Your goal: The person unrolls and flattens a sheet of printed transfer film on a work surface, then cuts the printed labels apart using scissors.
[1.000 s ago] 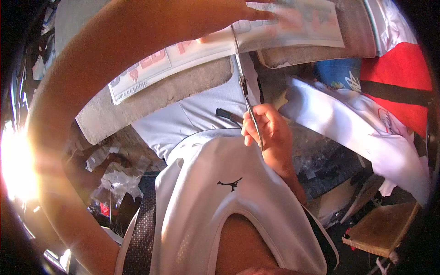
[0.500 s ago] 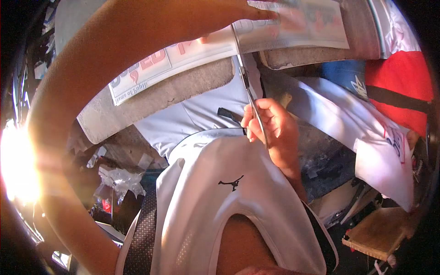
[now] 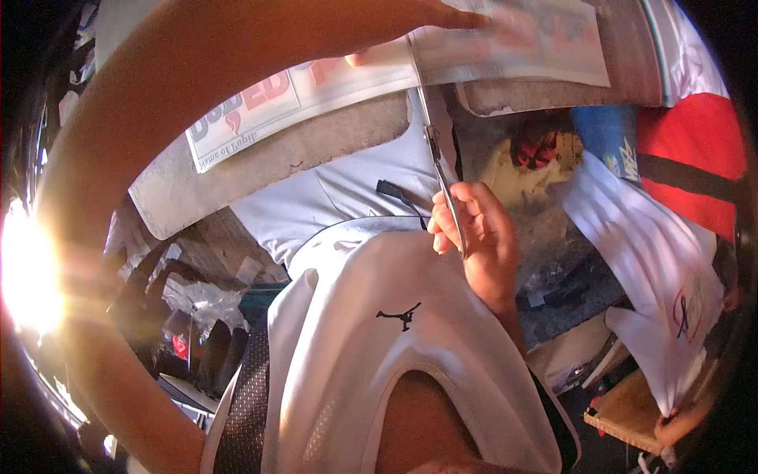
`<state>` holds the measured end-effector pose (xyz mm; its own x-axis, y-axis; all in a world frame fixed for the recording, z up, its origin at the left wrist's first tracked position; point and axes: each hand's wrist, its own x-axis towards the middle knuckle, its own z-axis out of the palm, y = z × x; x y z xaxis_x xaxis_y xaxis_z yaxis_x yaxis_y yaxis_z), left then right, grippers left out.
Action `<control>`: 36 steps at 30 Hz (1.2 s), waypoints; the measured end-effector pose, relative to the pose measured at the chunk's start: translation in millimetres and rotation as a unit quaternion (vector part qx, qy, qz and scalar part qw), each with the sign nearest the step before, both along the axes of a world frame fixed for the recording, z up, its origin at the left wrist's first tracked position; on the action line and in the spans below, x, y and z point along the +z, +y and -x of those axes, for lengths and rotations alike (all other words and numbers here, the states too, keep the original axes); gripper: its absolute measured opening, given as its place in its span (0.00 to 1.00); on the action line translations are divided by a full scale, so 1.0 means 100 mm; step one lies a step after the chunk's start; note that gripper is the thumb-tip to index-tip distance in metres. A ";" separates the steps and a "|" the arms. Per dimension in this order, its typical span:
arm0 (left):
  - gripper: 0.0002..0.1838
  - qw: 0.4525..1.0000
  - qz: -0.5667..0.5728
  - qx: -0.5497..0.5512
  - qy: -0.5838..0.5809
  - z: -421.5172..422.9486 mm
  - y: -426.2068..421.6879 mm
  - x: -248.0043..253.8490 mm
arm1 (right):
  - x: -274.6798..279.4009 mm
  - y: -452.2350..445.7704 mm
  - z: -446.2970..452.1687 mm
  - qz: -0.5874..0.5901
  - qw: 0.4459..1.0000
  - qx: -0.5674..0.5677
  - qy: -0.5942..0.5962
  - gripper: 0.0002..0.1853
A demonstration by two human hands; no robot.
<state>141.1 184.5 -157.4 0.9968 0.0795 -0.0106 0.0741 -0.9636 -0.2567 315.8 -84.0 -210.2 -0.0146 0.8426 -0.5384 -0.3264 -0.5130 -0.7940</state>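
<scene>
My right hand (image 3: pixel 491 241) is closed around the handles of metal scissors (image 3: pixel 434 150), in front of the white shirt I wear. Their blades point up and meet a translucent printed sheet (image 3: pixel 355 85) with red and blue lettering and the words "Name of Pupil". Across the top, my left hand (image 3: pixel 442 14) lies over that sheet with a finger stretched out to the right; the upper part of the hand is cut off by the frame. A worn grey-brown slab (image 3: pixel 276 170) supports the sheet's left part, and a second slab (image 3: pixel 545 99) lies under its right part.
At the right, white printed cloth (image 3: pixel 632 221) hangs towards what looks like another person's hand (image 3: pixel 683 423). Red fabric (image 3: pixel 687 130) with a black band is above it. A wooden board (image 3: pixel 632 411) lies lower right, clear plastic bags (image 3: pixel 209 304) at left.
The white cloth at the right has been drawn down and to the right, uncovering a yellowish patch with something red. My right hand and the scissors sit slightly lower and further right.
</scene>
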 end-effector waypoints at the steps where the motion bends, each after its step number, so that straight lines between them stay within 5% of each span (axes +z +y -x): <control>1: 0.43 1.000 -0.001 0.001 0.007 0.00 -0.02 0.05 | -0.02 -0.01 0.00 -0.011 1.000 0.014 -0.015 0.14; 7: 0.45 0.995 0.093 0.018 0.036 -0.02 -0.01 0.15 | -0.01 0.10 0.02 -0.007 1.000 0.025 -0.016 0.11; 10: 0.47 1.000 0.011 -0.012 0.014 -0.05 0.04 0.04 | 0.02 0.18 0.02 -0.012 0.999 0.041 -0.024 0.10; 16: 0.49 0.996 0.080 -0.017 -0.046 -0.05 0.06 0.01 | 0.09 0.10 0.00 -0.014 0.999 0.023 -0.027 0.09; 36: 0.51 0.998 0.059 -0.015 -0.036 -0.04 0.07 -0.06 | 0.19 0.08 0.03 0.014 0.999 0.019 -0.038 0.07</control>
